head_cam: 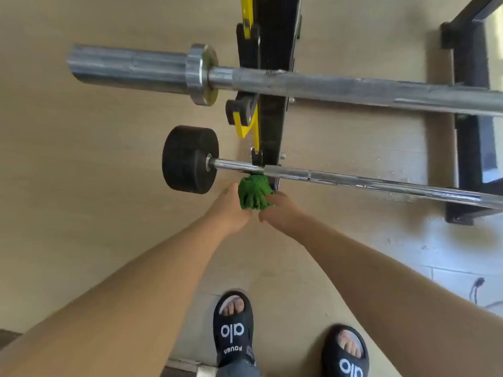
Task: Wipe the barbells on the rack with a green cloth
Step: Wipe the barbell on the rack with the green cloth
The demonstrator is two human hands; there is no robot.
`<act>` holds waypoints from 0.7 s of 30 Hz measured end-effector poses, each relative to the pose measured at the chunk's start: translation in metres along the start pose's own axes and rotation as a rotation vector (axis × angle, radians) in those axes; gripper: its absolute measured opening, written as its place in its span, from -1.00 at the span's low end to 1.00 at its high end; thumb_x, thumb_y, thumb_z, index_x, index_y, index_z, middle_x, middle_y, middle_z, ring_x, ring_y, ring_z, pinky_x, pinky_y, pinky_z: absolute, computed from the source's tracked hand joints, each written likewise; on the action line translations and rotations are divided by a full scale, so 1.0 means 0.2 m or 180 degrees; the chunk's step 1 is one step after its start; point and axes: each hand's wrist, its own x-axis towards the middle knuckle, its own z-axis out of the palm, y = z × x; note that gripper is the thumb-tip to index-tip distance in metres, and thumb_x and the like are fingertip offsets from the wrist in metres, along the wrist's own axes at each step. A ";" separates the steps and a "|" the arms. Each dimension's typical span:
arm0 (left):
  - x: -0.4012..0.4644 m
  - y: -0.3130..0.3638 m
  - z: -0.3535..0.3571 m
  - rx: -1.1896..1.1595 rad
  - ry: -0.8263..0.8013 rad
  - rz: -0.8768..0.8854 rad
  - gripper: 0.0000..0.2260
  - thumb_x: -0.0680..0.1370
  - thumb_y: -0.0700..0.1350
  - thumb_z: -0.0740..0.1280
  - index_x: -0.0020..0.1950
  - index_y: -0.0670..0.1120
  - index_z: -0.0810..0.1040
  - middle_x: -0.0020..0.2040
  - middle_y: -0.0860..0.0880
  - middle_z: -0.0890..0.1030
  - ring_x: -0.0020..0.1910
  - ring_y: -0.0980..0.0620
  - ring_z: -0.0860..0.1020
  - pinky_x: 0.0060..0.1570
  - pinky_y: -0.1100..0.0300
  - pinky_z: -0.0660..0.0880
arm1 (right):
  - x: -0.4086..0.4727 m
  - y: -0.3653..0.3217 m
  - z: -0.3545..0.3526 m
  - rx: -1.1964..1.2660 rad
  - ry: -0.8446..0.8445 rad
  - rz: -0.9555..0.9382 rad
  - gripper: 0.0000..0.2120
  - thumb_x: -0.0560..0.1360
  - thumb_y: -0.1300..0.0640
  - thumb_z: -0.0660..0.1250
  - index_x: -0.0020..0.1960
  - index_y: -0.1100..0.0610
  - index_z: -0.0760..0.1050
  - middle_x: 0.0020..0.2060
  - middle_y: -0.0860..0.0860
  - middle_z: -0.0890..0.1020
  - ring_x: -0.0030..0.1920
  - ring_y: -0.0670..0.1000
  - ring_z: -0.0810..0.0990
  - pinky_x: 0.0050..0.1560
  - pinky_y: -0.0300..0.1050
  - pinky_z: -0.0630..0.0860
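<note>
Two barbells lie across a black and yellow rack [272, 126]. The upper barbell [340, 87] is thick, with a bare steel sleeve on the left. The lower barbell [353, 180] is thin and chrome, with a black rubber weight [187, 159] on its left end. A bunched green cloth [254, 193] hangs just under the lower bar, beside the rack upright. My left hand [230, 210] and my right hand [280, 210] both grip the cloth from below, one on each side. The fingers are mostly hidden behind the cloth.
The rack's black base frame [462, 131] runs along the right side on a pale floor. A black cable [476, 289] lies on the white tiles at the lower right. My feet in black slides [234, 330] stand close to the rack.
</note>
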 end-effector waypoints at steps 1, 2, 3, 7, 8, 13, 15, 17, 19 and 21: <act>0.03 0.00 0.01 -0.0056 0.0062 0.0017 -0.48 0.54 -0.12 0.37 0.47 -0.08 0.30 0.37 -0.10 0.45 0.28 -0.12 0.47 0.07 0.13 0.37 | 0.02 0.00 0.01 0.0029 0.0063 -0.0079 -0.55 0.44 0.30 0.32 0.34 0.20 0.47 0.36 0.04 0.34 0.28 0.16 0.43 0.25 0.01 0.47; 0.07 -0.02 0.04 -0.0098 0.0133 0.0009 -0.49 0.52 -0.11 0.38 0.44 -0.09 0.33 0.33 -0.09 0.47 0.24 -0.12 0.49 0.03 0.14 0.37 | 0.07 0.01 0.02 0.0041 0.0108 -0.0171 -0.59 0.44 0.32 0.31 0.28 0.18 0.50 0.29 0.00 0.36 0.24 0.16 0.44 0.24 0.06 0.49; 0.13 -0.04 0.07 -0.0108 0.0172 0.0000 -0.50 0.51 -0.11 0.38 0.42 -0.09 0.34 0.30 -0.09 0.49 0.21 -0.12 0.50 0.00 0.14 0.37 | 0.12 0.03 0.03 0.0048 0.0124 -0.0204 -0.64 0.44 0.34 0.30 0.21 0.15 0.51 0.18 -0.03 0.39 0.20 0.15 0.45 0.20 0.05 0.51; 0.25 -0.04 0.14 -0.0145 0.0480 0.0020 -0.64 0.52 -0.14 0.37 0.28 -0.11 0.38 0.17 -0.13 0.53 0.08 -0.17 0.55 -0.08 0.03 0.46 | 0.22 0.08 0.02 0.0299 -0.0010 -0.0048 -0.71 0.41 0.34 0.29 0.11 0.19 0.57 0.00 0.09 0.52 0.08 0.15 0.48 0.06 -0.06 0.47; 0.27 -0.04 0.15 -0.0094 0.0620 0.0011 -0.72 0.53 -0.16 0.35 0.19 -0.11 0.38 0.12 -0.13 0.53 0.04 -0.17 0.55 -0.12 0.03 0.45 | 0.21 0.08 0.01 0.0374 -0.0052 -0.0013 -0.70 0.42 0.35 0.29 0.12 0.22 0.59 0.00 0.13 0.54 0.07 0.14 0.48 0.05 -0.07 0.45; 0.24 -0.03 0.11 0.0325 0.0735 -0.0011 -0.90 0.60 -0.13 0.27 -0.02 -0.08 0.35 -0.17 -0.03 0.48 -0.20 -0.05 0.48 -0.35 0.10 0.26 | 0.21 0.08 -0.03 0.0726 -0.0160 0.0082 -0.71 0.45 0.38 0.26 0.12 0.23 0.60 0.04 0.17 0.58 0.08 0.14 0.51 0.14 -0.05 0.47; 0.17 0.00 0.08 0.0390 0.0721 0.0097 -0.90 0.62 -0.11 0.24 -0.08 -0.06 0.37 -0.23 -0.01 0.48 -0.29 0.05 0.44 -0.39 0.13 0.25 | 0.19 0.09 -0.02 0.0688 -0.0072 0.0065 -0.68 0.44 0.37 0.24 0.13 0.17 0.57 -0.01 0.14 0.58 0.12 0.17 0.53 0.18 -0.01 0.48; 0.07 0.05 0.04 0.0227 0.0642 0.0218 -0.87 0.61 -0.09 0.25 -0.14 -0.03 0.40 -0.25 0.00 0.51 -0.28 0.04 0.48 -0.36 0.12 0.32 | 0.14 0.08 -0.02 0.0501 0.0055 -0.0043 -0.63 0.43 0.31 0.22 0.22 0.15 0.48 -0.02 0.10 0.57 0.10 0.16 0.54 0.20 0.08 0.53; -0.06 0.12 -0.01 0.0006 0.0497 0.0329 -0.83 0.58 -0.09 0.27 -0.22 0.01 0.42 -0.28 0.01 0.53 -0.28 0.03 0.51 -0.36 0.14 0.35 | 0.02 0.04 -0.05 0.0418 0.0223 -0.0193 -0.57 0.41 0.25 0.23 0.27 0.10 0.41 0.10 0.12 0.56 0.10 0.15 0.56 0.13 0.15 0.56; -0.21 0.22 -0.10 -0.0186 0.0242 0.0361 -0.82 0.56 -0.12 0.29 -0.25 0.01 0.45 -0.28 -0.01 0.54 -0.28 0.01 0.52 -0.36 0.15 0.37 | -0.15 -0.03 -0.11 0.0311 0.0251 -0.0419 -0.47 0.38 0.22 0.24 0.35 0.00 0.39 0.22 0.10 0.50 0.13 0.14 0.53 0.13 0.17 0.57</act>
